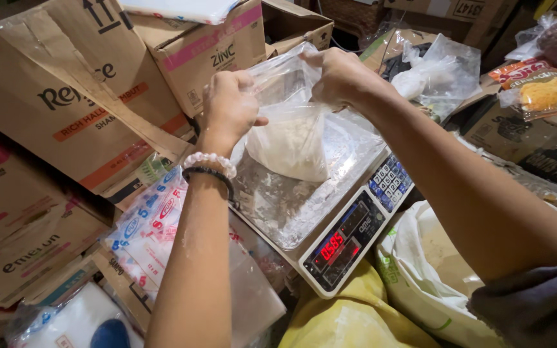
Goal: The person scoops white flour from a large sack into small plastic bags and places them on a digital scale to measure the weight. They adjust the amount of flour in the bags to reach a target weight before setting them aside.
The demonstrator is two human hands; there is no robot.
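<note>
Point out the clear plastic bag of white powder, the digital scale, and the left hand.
clear plastic bag of white powder (pixel 289 147), head view, powder-filled belly
digital scale (pixel 278 206), head view, bare steel pan
left hand (pixel 228 106), head view, knuckles

Both hands grip the top of a clear plastic bag of white powder, the left hand on its left edge, the right hand on its right. The bag rests on a digital scale, with cardboard boxes stacked at left and an open white sack near right.

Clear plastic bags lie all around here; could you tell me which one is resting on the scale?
The powder-filled bag held up by both hands, standing on the scale's pan.
</note>
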